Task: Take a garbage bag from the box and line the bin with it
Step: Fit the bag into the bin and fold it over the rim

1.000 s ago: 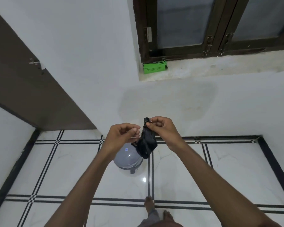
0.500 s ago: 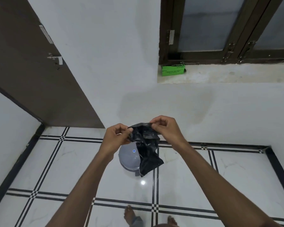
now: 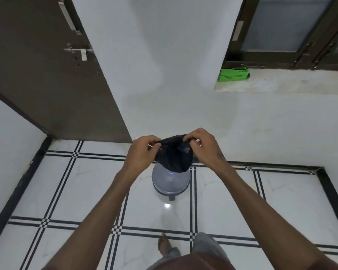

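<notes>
Two hands [image 3: 174, 151] grip one garbage bag [image 3: 174, 154].

The garbage bag [image 3: 174, 154] covers the far part of the bin [image 3: 171, 182] lid. Print on the green box [image 3: 233, 75] is too small to read. The window [image 3: 293, 26] is cut off by the top and right edges.

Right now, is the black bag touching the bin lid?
Cannot tell. In the head view the bag overlaps the bin lid, but its height above isn't shown.

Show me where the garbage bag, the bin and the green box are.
garbage bag [image 3: 174, 154]: head view, crumpled black middle.
bin [image 3: 171, 182]: head view, grey domed lid.
green box [image 3: 233, 75]: head view, front face.
</notes>
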`<act>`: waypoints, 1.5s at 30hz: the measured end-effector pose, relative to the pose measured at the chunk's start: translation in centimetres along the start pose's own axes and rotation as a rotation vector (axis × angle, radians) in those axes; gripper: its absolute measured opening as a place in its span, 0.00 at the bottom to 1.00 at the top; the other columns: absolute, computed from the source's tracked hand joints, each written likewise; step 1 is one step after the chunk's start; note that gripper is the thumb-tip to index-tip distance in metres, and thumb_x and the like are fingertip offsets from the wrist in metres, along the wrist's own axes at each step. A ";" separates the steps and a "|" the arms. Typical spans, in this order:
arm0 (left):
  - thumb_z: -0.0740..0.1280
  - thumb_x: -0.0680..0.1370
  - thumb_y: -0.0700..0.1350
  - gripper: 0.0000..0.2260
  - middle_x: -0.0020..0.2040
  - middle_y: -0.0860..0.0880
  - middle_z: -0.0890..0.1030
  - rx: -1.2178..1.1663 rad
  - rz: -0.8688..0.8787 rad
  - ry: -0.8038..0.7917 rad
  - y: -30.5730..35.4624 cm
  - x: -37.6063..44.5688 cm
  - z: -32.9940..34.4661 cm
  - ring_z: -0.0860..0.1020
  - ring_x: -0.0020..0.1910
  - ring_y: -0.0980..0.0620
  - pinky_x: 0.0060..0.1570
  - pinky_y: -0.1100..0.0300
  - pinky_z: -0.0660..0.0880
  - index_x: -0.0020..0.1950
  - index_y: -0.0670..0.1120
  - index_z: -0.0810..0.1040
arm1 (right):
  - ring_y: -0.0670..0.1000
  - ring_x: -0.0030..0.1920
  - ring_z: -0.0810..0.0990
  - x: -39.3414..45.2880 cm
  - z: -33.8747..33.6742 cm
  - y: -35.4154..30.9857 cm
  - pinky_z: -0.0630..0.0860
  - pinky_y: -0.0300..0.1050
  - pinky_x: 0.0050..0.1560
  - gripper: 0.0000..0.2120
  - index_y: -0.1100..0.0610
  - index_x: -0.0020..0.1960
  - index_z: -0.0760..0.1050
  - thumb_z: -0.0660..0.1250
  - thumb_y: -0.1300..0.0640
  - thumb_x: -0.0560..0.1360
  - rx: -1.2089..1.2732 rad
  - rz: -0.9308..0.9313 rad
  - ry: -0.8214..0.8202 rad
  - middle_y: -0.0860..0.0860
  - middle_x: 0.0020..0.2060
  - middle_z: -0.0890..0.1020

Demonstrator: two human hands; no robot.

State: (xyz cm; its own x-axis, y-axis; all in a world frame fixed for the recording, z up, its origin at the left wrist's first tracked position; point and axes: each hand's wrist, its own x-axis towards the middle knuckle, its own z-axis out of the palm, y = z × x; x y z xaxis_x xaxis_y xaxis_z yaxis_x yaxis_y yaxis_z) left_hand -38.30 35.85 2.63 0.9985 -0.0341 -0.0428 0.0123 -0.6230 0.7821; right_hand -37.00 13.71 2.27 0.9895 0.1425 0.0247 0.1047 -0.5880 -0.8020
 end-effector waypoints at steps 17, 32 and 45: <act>0.75 0.74 0.44 0.09 0.43 0.44 0.83 -0.443 -0.052 -0.232 -1.0 1.3 -0.6 0.82 0.46 0.49 0.49 0.54 0.80 0.46 0.40 0.79 | 0.35 0.45 0.79 2.4 4.2 -3.5 0.73 0.27 0.46 0.12 0.47 0.62 0.79 0.67 0.51 0.79 0.304 0.163 -0.013 0.39 0.45 0.78; 0.67 0.80 0.42 0.12 0.42 0.41 0.85 -0.603 -0.332 0.013 -2.8 7.2 0.6 0.85 0.46 0.43 0.51 0.52 0.82 0.40 0.37 0.81 | 0.52 0.34 0.82 8.6 4.0 0.0 0.82 0.50 0.38 0.08 0.57 0.45 0.77 0.65 0.69 0.74 0.439 0.301 -0.047 0.58 0.37 0.83; 0.60 0.72 0.27 0.15 0.45 0.47 0.82 -0.441 -0.165 0.094 -2.4 11.9 -0.7 0.79 0.43 0.50 0.45 0.53 0.77 0.40 0.47 0.74 | 0.52 0.49 0.80 12.9 3.2 -0.4 0.80 0.53 0.52 0.25 0.51 0.45 0.81 0.52 0.73 0.75 0.320 0.056 0.095 0.50 0.46 0.80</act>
State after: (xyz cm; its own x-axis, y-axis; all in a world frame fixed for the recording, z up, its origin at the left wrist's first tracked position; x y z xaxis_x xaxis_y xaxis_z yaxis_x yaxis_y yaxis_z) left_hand -26.38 37.50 0.70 0.9815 0.1212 -0.1479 0.1721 -0.2221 0.9597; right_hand -24.61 18.33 1.04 0.9993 0.0329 0.0185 0.0278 -0.3108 -0.9501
